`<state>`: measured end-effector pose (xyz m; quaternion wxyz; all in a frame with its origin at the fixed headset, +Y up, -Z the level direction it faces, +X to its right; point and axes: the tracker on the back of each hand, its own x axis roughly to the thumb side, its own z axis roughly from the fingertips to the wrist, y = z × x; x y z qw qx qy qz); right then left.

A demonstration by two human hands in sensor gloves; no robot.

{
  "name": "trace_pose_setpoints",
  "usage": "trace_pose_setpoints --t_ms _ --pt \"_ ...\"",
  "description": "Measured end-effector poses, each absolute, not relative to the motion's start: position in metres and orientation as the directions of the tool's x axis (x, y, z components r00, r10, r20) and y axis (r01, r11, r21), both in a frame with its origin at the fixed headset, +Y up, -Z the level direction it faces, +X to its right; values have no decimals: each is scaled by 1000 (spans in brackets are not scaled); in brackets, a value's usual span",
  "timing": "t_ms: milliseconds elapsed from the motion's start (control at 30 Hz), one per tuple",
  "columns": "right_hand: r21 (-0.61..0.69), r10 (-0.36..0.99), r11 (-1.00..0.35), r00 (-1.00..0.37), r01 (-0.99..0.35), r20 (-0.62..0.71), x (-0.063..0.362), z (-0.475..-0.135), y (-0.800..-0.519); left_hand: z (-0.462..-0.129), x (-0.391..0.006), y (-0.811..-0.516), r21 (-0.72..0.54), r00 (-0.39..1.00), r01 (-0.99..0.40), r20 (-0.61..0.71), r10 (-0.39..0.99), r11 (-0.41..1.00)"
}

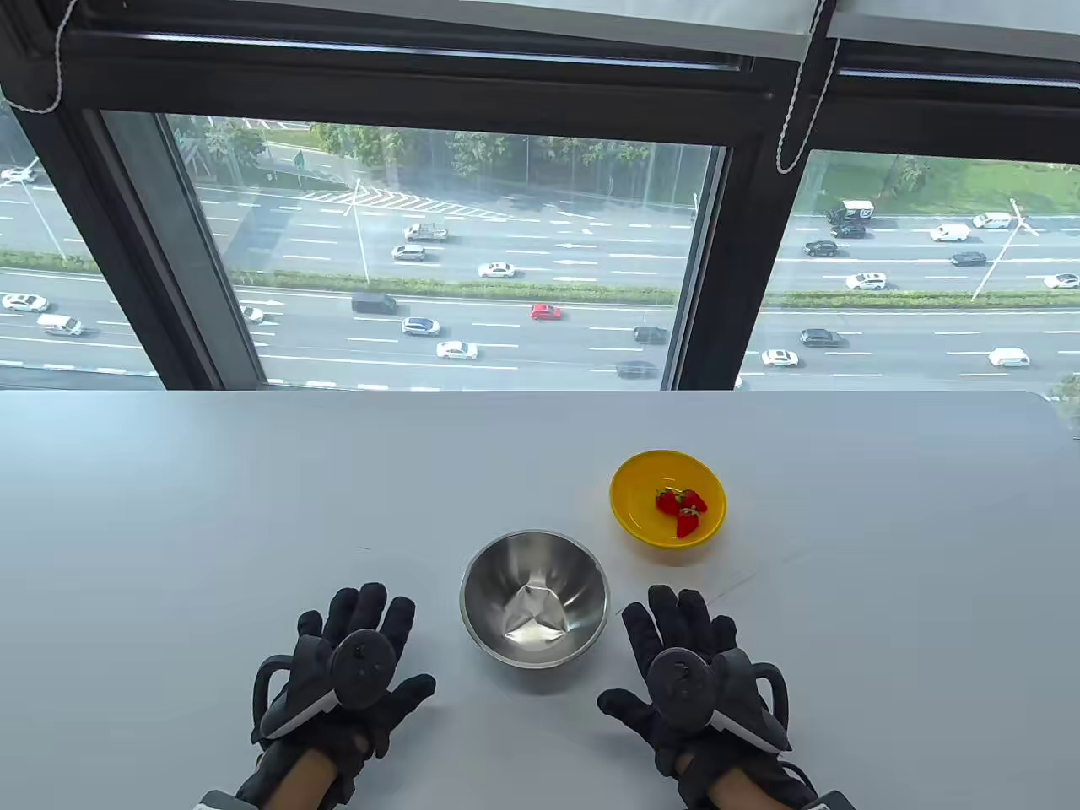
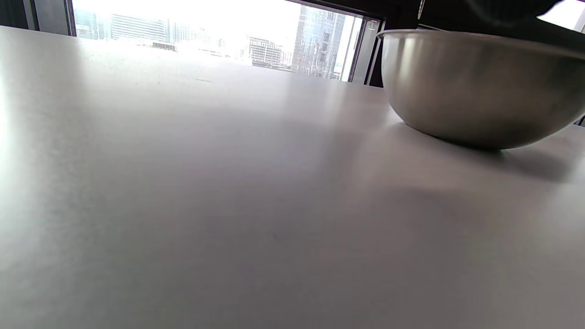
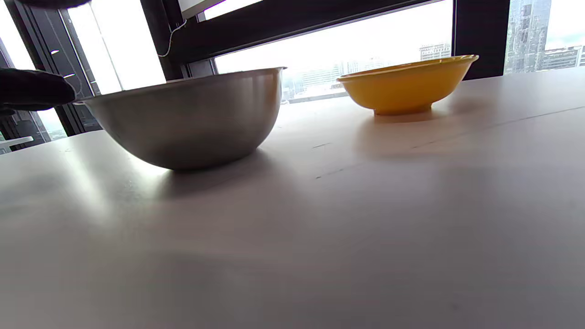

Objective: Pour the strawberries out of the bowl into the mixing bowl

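Note:
A yellow bowl [image 1: 645,506] stands on the white table and holds three red strawberries [image 1: 680,508]. It also shows in the right wrist view [image 3: 406,84]. An empty steel mixing bowl [image 1: 498,582] stands in front of it, to its left, and shows in the left wrist view [image 2: 480,87] and the right wrist view [image 3: 187,119]. My left hand [image 1: 359,666] rests flat on the table left of the mixing bowl, fingers spread, holding nothing. My right hand [image 1: 683,666] rests flat right of the mixing bowl, fingers spread, holding nothing, just in front of the yellow bowl.
The white table [image 1: 169,506] runs back to a large window with black frames [image 1: 709,278]. Blind cords [image 1: 797,118] hang at the window.

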<state>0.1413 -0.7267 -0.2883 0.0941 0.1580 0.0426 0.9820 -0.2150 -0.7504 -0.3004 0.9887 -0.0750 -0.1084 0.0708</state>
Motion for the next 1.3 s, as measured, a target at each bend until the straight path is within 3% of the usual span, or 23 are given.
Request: trace_pose_setpoints --t_ms 833,1300 --pt "71 230 -973 -926 -219 300 146 -291 -721 -301 -215 -752 -165 965 -123 210 157 979" --pt "23 323 -945 -921 -326 219 165 -303 -686 -301 -216 -750 -151 966 -122 210 153 981"
